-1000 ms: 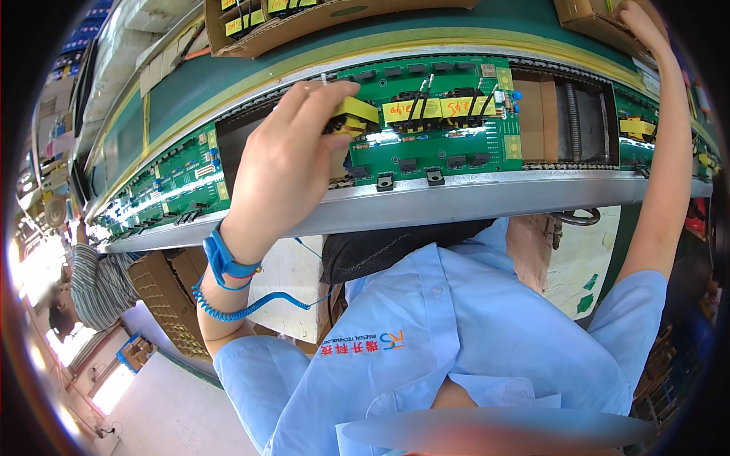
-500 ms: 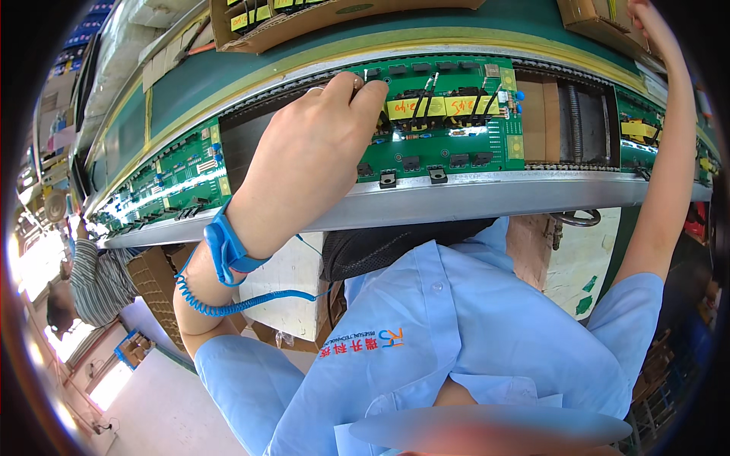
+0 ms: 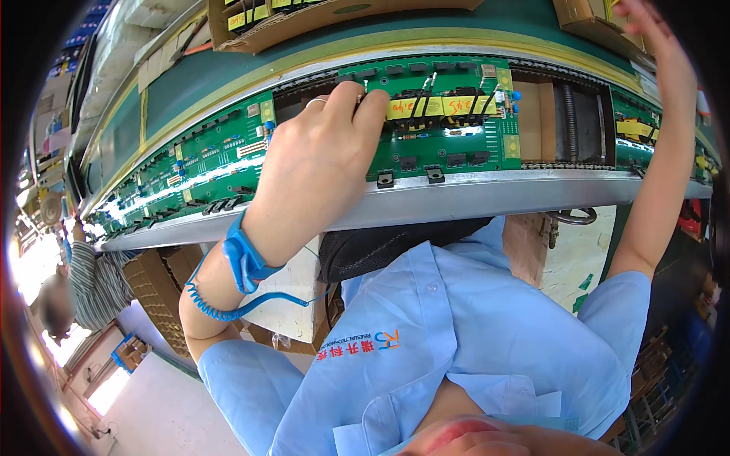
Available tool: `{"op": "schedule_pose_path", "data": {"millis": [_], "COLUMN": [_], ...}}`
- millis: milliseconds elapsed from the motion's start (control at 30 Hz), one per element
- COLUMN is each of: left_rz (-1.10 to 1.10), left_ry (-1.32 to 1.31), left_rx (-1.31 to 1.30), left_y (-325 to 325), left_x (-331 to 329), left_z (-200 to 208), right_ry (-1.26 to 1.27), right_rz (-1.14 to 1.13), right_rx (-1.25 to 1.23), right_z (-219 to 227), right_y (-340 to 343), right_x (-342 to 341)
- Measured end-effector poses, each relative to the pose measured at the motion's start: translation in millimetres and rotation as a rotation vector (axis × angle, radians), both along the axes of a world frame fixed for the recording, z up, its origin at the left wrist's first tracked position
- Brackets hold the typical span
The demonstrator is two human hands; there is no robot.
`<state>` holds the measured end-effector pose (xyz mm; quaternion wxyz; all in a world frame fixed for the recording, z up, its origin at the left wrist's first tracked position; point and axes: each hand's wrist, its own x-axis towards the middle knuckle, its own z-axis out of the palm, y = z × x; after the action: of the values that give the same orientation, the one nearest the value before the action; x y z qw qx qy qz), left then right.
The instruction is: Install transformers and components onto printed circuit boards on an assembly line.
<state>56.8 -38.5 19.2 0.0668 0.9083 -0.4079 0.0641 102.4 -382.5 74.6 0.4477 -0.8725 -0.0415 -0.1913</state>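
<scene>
Left hand hides the circuit board's left part; right hand cut off

An electronics factory: green circuit boards along a conveyor line

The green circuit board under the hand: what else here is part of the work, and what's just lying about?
In use:
left hand
green circuit board
right hand, at a cardboard box
blue wrist strap

Lying about:
neighbouring boards
parts carton
</scene>
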Motion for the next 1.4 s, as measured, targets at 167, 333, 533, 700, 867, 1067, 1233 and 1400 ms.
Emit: {"op": "schedule_pose_path", "data": {"millis": [167,333,533,700,867,1067,1233,1400], "left_rz": [0.014,0.034,0.086,0.137,0.165,0.336,0.313,0.134], "left_ry": [0.090,0.190,0.291,0.333,0.374,0.694,0.986,1.213], "left_rx": [0.017,-0.066,-0.150,-0.169,-0.248,-0.350,-0.619,-0.617], "left_y": [-0.5,0.3,1.7,2.9,10.4,13.4,21.0,-23.6], "left_x": [2.1,2.5,2.2,2.0,1.9,0.0,-3.4,1.8], "left_z": [6.1,8.0,5.3,6.3,11.6,20.2,18.7,20.1], "right_ry": [0.184,0.281,0.334,0.308,0.226,0.097,-0.043,-0.291], "right_rz": [0.343,0.309,0.317,0.333,0.328,0.315,0.307,0.555], "right_rx": [0.060,0.069,-0.033,-0.089,-0.160,-0.323,-0.111,-0.471], "right_z": [-54.0,-77.6,-88.9,-90.9,-91.9,-94.9,-61.8,-65.5], "right_y": [27.9,38.1,36.7,37.2,37.4,33.0,42.2,77.2], "right_x": [-46.5,-57.5,-56.8,-53.2,-52.5,-58.4,-90.9,-138.9]}}
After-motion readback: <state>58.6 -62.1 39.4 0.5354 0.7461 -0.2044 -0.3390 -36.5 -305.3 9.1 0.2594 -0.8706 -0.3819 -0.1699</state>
